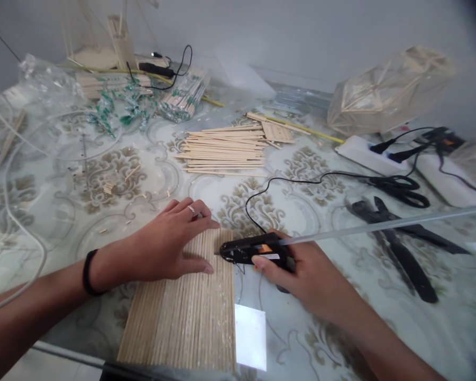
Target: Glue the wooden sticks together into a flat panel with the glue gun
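Observation:
A flat panel of thin wooden sticks point(186, 323), laid side by side, rests at the table's front edge. Across its far part lies my left hand point(170, 243), thumb and fingers spread apart, pressing on the sticks. My right hand point(301, 270) is wrapped round a black hot glue gun point(254, 250), whose nozzle points left, at or just above the panel's right edge near my left fingertips. A long clear glue stick point(381, 223) juts out of the gun's back toward the right. Dried glue glistens along the panel's right side.
Loose sticks point(224, 151) lie beyond my hands. To the right are pliers point(396, 248), black scissors point(400, 188) and a white power strip point(371, 154). A stick-built frame point(388, 92) stands at the back right; bagged sticks point(184, 95) lie at the back. The gun's black cord point(297, 181) crosses the table.

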`<state>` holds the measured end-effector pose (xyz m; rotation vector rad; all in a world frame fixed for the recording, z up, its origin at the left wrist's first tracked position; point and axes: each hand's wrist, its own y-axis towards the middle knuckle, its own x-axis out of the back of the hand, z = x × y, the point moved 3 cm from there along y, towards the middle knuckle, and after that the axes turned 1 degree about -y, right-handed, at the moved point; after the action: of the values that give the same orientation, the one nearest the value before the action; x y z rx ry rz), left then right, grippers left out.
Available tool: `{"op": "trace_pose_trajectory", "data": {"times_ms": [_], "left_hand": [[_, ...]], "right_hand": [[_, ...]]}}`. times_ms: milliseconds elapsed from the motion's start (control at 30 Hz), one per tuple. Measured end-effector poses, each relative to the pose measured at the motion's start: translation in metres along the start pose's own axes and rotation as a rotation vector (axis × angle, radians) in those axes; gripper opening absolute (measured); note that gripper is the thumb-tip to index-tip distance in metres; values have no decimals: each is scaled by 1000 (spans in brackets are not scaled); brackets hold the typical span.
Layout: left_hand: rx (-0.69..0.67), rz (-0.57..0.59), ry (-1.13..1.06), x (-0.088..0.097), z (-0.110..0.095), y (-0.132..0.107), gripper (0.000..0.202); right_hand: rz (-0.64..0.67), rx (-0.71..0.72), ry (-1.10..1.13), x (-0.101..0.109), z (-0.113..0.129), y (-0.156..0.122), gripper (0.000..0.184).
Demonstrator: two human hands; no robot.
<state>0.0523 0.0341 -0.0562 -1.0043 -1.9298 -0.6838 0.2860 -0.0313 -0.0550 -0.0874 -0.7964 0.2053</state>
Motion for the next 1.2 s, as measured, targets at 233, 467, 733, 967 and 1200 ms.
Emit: {"op": "trace_pose_trajectory", "data": {"times_ms": [233,467,733,967,1200], "left_hand": [[10,17,16,1,-1,1,58],[11,10,16,0,2,0,57],[14,18,17,-1,1,0,57],[19,10,16,-1,1,-1,57],[21,24,10,0,0,0,56]], "right_hand": [[-84,-42,-40,1,-3,0,26],[23,-27,18,1,-4,-1,24],[16,1,58,2,-1,0,19],[20,19,48,2,-1,1,18],[44,24,28,1,-5,-1,20]]}}
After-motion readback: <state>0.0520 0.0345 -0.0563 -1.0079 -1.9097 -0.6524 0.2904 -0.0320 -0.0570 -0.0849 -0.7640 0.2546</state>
